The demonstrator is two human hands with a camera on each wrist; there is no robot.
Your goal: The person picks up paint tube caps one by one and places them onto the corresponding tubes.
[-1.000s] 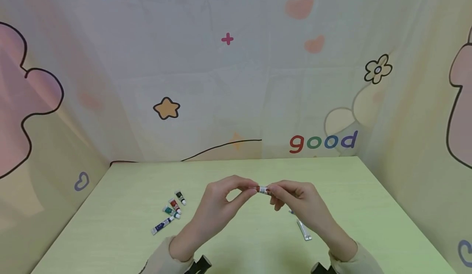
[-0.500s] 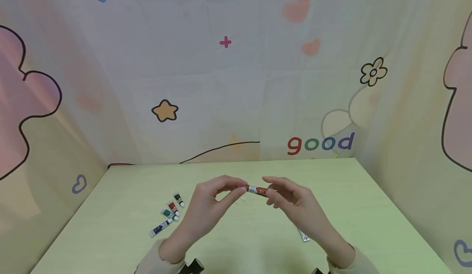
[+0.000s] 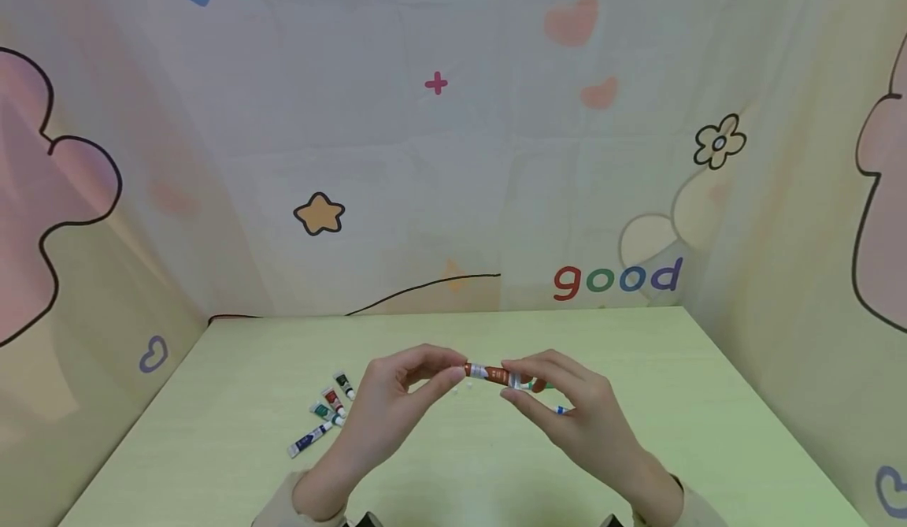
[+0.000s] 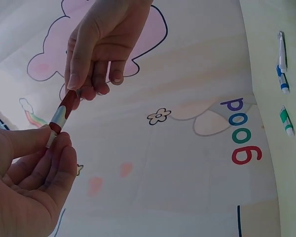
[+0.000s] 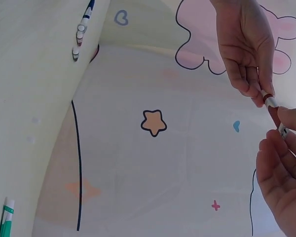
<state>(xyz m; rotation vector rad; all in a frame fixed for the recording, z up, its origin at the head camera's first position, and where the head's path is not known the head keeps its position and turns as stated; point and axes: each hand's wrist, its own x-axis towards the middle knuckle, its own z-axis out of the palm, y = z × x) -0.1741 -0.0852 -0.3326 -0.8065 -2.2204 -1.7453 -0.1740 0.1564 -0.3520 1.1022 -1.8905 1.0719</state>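
Observation:
Held in the air between both hands is a small brown-red and silver paint tube (image 3: 489, 372). My left hand (image 3: 400, 409) pinches its white cap end between thumb and fingertips, seen closer in the left wrist view, where the left fingers (image 4: 54, 170) lie curled below. My right hand (image 3: 584, 401) pinches the flat tail end; in the right wrist view the right thumb (image 5: 293, 118) lies against the tube. Behind the right hand, a green tube (image 3: 542, 386) and a blue cap (image 3: 561, 410) are partly hidden.
Several paint tubes lie at the table's left: a dark green one (image 3: 344, 385), a red one (image 3: 333, 401), a teal one (image 3: 325, 412) and a blue one (image 3: 309, 439). Two tiny white bits (image 3: 469, 385) sit mid-table. A printed curtain (image 3: 397, 157) stands behind.
My right hand has shifted its hold to the tube's tail end, its fingers parting from the tube on the way. More of the label shows. Both hands have drifted slightly left.

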